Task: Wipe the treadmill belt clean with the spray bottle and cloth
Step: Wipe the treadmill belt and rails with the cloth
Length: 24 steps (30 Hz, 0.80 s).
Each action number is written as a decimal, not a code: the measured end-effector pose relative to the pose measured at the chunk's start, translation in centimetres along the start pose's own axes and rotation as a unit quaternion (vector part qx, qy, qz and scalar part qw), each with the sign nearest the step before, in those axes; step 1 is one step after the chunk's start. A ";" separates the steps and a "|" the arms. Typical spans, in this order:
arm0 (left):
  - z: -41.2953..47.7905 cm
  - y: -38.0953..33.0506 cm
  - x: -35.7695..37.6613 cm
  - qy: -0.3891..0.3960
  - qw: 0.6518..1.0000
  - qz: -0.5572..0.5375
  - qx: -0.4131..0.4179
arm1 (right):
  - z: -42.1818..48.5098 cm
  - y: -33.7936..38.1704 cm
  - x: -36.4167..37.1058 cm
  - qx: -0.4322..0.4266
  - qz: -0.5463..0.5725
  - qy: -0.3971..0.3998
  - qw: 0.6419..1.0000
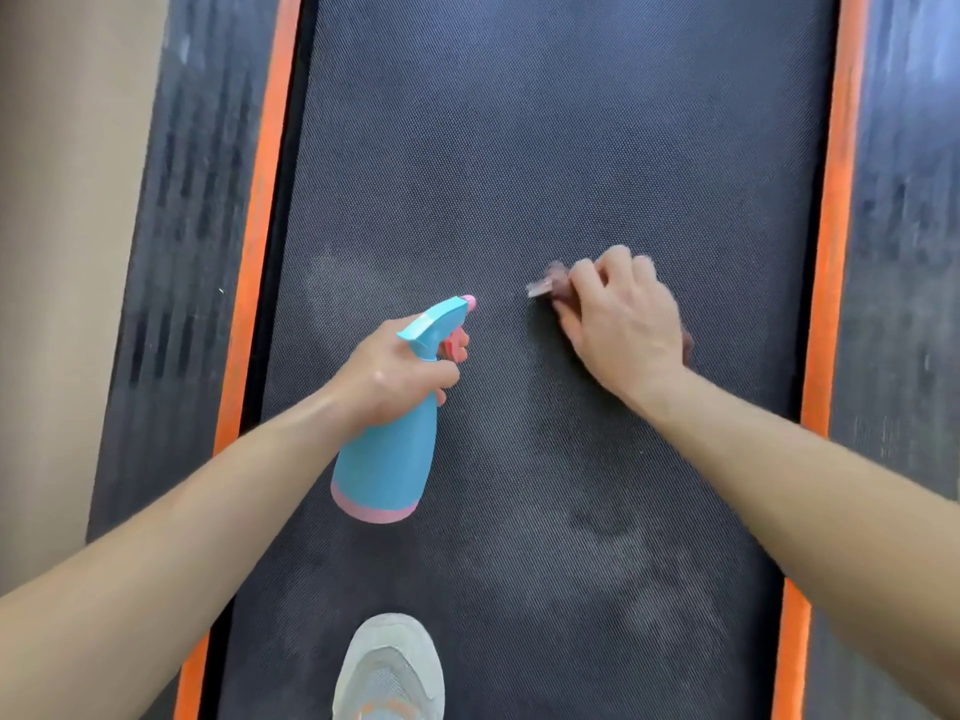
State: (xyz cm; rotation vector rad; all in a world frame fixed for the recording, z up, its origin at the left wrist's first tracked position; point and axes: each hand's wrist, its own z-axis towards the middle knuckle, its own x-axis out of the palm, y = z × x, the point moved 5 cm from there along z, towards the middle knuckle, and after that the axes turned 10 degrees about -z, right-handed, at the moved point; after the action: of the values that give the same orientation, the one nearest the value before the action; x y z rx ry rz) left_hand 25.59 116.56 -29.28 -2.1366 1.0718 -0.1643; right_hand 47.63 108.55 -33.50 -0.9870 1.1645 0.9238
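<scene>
View: head camera looking down the length of the treadmill belt (519,148); dark, fine-textured, fills the middle of the frame from 12 to 6 o'clock.
Left hand (395,376): at about 8 o'clock from frame centre, above the belt.
Left grip: closed round the neck of the spray bottle (389,465), fingers wrapped just under the pink trigger.
Spray bottle: blue body, pink band at the base, pink nozzle tip; tilted, base toward 7 o'clock, nozzle aimed toward 2 o'clock. Cannot tell whether the base touches the belt.
Right hand (623,324): at about 3 o'clock from frame centre, palm down on the belt, motion-blurred.
Right grip: fingers curled over the cloth (545,283), pressing it onto the belt.
Cloth: mostly hidden under the hand; a pale, blurred corner shows at 10 o'clock of the knuckles, a darker edge at 4 o'clock of the hand. Colour not certain.
Bottle to cloth: apart, the nozzle near the cloth's exposed corner.
Belt surface: lighter hazy patch at 9 o'clock of centre; darker blotches at 5 o'clock.
Orange strips (260,200): one along each long edge of the belt, at 9 and 3 o'clock.
Side rails (176,226): dark, ribbed, outside the strips.
Shoe (389,672): grey, on the belt at 6 o'clock, toe toward 12.
Floor (52,252): beige, far 9 o'clock edge.
</scene>
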 end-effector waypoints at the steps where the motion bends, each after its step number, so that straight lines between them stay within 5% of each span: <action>1: 0.0 -0.2 -0.1 -0.003 1.000 0.000 0.007 | -2.0 0.8 -0.3 -0.013 0.007 -0.003 1.000; 7: -0.1 -0.1 0.2 -0.001 1.000 -0.013 0.022 | -13.0 4.3 -1.1 -0.297 0.067 0.031 0.952; 9: 0.1 0.2 0.7 0.008 0.999 -0.035 0.020 | -9.3 3.4 -0.6 -0.257 0.051 0.017 0.965; 13: 0.0 0.2 1.0 0.014 0.999 -0.027 0.019 | 1.4 -0.1 0.0 -0.045 0.021 -0.014 0.999; 16: -0.1 0.3 0.3 0.004 1.000 -0.002 0.021 | 1.8 0.2 0.0 -0.011 0.003 -0.010 1.000; 24: -0.4 0.6 0.0 -0.015 1.000 -0.012 0.006 | -10.6 5.0 -0.9 -0.317 0.057 0.008 0.947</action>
State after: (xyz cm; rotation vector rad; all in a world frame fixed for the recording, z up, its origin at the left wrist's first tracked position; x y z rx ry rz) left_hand 25.05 116.08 -29.42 -2.1349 1.0260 -0.1484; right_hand 39.64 99.91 -34.50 -1.4480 0.9543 1.4341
